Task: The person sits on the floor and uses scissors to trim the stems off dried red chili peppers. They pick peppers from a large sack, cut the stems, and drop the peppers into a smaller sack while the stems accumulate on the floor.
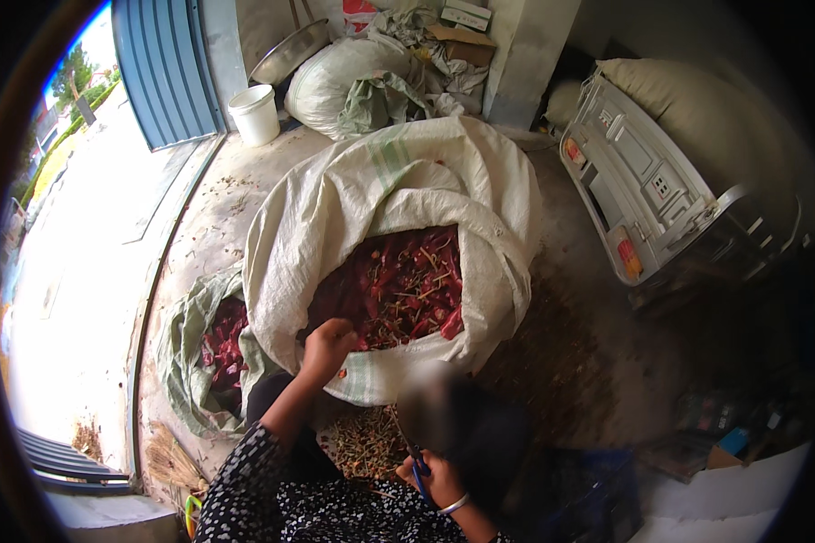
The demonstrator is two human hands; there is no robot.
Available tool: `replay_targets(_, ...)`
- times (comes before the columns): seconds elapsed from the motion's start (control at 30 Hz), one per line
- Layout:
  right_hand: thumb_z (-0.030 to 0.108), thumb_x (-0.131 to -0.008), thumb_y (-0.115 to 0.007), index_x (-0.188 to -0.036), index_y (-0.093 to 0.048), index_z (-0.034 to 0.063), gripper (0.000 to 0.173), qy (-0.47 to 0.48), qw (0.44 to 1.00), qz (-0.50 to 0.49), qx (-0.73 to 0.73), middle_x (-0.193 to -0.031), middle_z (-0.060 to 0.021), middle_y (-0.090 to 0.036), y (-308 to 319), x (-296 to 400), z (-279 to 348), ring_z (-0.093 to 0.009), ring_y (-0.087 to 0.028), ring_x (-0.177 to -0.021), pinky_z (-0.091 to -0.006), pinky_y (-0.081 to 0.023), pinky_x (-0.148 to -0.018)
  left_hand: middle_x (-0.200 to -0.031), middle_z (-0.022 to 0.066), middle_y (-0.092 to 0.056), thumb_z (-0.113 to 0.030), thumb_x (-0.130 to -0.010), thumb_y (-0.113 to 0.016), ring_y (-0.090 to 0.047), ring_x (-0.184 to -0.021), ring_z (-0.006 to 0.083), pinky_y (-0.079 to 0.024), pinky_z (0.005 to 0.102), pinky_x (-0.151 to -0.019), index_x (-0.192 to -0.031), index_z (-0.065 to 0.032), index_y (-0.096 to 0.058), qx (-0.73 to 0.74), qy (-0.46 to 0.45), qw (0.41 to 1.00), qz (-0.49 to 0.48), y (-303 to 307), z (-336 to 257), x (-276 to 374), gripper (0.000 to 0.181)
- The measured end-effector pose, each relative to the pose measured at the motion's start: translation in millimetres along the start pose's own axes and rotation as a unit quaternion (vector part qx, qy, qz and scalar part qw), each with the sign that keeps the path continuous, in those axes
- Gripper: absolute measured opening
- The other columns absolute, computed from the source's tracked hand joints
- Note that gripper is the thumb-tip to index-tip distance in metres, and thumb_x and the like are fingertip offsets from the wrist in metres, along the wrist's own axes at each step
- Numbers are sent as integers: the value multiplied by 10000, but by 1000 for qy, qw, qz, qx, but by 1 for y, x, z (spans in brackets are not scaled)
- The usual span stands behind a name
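A large white woven sack (299, 197) stands before me with its rim rolled down. Inside lie dried red chili peppers (407, 285) mixed with pale stems. My left hand (327, 347) reaches over the near left rim, its fingers bent at the peppers; whether anything is between them is hidden. Low in my lap, my right hand (438, 482) is closed around scissors with blue handles (418, 468), blades pointing up and away from me. Beneath the blades, a heap of cut stems and bits (360, 441) covers the ground.
At the left, a smaller green woven sack (183, 360) also holds red peppers. A broom (170, 458) lies near the door track (139, 353). Farther back are a white bucket (255, 119), a metal basin (288, 54) and a stuffed sack (333, 75). A vehicle's cargo bed (642, 170) stands right.
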State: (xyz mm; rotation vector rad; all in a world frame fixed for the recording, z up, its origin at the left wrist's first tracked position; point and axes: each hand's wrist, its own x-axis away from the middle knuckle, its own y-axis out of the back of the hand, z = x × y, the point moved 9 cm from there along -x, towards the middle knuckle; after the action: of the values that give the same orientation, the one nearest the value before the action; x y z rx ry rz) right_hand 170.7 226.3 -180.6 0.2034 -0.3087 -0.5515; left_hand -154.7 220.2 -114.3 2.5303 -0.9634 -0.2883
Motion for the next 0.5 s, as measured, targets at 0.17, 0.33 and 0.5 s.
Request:
replay_targets(0.17, 26, -838, -678, -990, -616, -34, 175, -17, 999, 3, -49, -894, -104, -695, 8, 7, -16, -169, -676, -847, -304, -539, -791, -779, 113, -657, -182, -803, -702, -639, -605, 186, -483, 304, -470, -930, 27, -612, 143, 263, 953, -54, -67, 40, -60, 261)
replay_targets(0.33, 30, -834, -683, -949, -626, -33, 144, 20, 1000, 4, -13, -879, -100, -695, 11, 4, 8, -157, -674, -843, -297, -541, -772, -710, 86, -608, -114, -805, -689, -544, -515, 143, -418, 278, -409, -869, 8, -580, 290, 305, 906, 28, -80, 60, -57, 176)
replay_targets(0.5, 11, -842, -661, -934, -631, -41, 110, -15, 985, -14, -170, -872, -107, -692, 8, -2, 20, -154, -672, -788, -281, -548, -714, -710, 35, -566, -92, -845, -653, -494, -529, 106, -388, 238, -428, -920, -58, -612, 344, 286, 879, 165, -66, 43, 22, 92)
